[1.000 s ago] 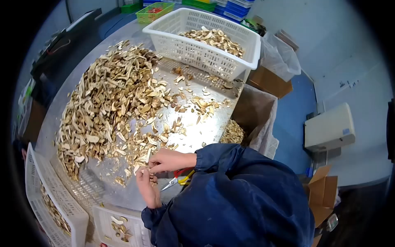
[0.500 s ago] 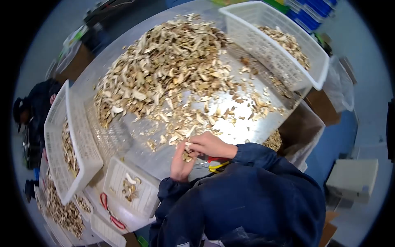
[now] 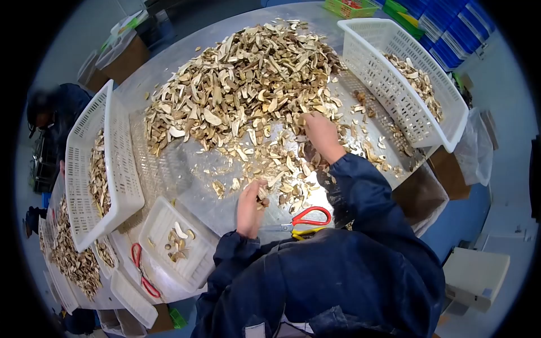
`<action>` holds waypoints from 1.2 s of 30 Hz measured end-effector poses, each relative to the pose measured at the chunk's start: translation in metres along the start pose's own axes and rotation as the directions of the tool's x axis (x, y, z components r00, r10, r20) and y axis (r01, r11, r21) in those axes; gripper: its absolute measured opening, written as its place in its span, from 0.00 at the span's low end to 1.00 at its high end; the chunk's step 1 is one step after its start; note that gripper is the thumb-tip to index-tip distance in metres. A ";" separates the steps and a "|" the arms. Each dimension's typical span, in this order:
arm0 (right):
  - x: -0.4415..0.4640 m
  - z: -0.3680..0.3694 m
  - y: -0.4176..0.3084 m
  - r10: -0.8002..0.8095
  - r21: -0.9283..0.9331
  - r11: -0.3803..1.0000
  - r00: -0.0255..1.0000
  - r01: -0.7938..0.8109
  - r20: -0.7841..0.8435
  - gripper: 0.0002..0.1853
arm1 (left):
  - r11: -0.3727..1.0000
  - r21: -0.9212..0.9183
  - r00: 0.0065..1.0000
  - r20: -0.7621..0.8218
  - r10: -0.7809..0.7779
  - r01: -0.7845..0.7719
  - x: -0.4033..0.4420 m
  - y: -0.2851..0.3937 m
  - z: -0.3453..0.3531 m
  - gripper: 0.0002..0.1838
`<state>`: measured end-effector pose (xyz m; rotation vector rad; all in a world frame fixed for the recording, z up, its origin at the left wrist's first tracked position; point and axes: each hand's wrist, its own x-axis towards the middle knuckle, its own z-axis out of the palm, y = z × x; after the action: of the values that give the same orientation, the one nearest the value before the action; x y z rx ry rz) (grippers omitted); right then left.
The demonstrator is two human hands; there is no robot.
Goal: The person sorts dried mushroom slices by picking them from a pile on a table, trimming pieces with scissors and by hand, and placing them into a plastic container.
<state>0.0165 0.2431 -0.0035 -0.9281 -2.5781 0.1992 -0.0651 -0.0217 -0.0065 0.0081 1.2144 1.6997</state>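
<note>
A large heap of dried mushroom slices (image 3: 236,84) covers the far part of the metal table (image 3: 194,194). My left hand (image 3: 248,209) is closed, palm inward, around a few brownish dried mushroom slices (image 3: 262,198) near the table's front. Farther out, my right hand (image 3: 322,137) reaches to the near right edge of the heap, its fingers curled down among the slices. What sits between those fingertips is hidden. Scissors with red and yellow handles (image 3: 313,221) lie just in front of my body, between my two arms.
White perforated baskets with slices stand at left (image 3: 127,169) and right (image 3: 389,84). A shallow white tray (image 3: 155,225) holds a few pieces, beside red-handled scissors (image 3: 143,270). Another person (image 3: 70,107) is at the far left. A lined box (image 3: 420,194) stands right of the table.
My hands were together over the front of the table. The right hand has moved away, forward and right to the heap, uncovering the scissors. The left hand stays near its place. The view has shifted slightly.
</note>
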 end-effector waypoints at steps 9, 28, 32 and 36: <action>-0.041 -0.028 -0.034 -0.068 0.720 0.635 0.908 -0.280 0.413 0.12 | 0.900 -0.362 0.969 0.139 -0.205 0.242 -0.005 -0.003 0.001 0.19; -0.106 -0.038 -0.072 -0.231 0.751 0.293 0.718 -0.592 0.656 0.08 | 0.953 0.303 0.992 0.127 -0.026 -0.014 -0.014 -0.007 0.013 0.05; -0.103 -0.048 -0.064 -0.281 0.696 0.282 0.636 -0.661 0.718 0.10 | 0.989 0.144 0.977 0.205 -0.053 0.024 -0.005 -0.021 0.008 0.03; -0.083 -0.044 -0.034 -0.226 0.659 0.653 0.734 -0.373 0.640 0.15 | 0.989 0.125 0.965 0.240 -0.108 0.080 -0.002 -0.013 0.006 0.06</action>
<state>0.0726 0.1637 0.0195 -0.6753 -2.5536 1.8293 -0.0515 -0.0192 -0.0116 0.2221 1.1054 1.4955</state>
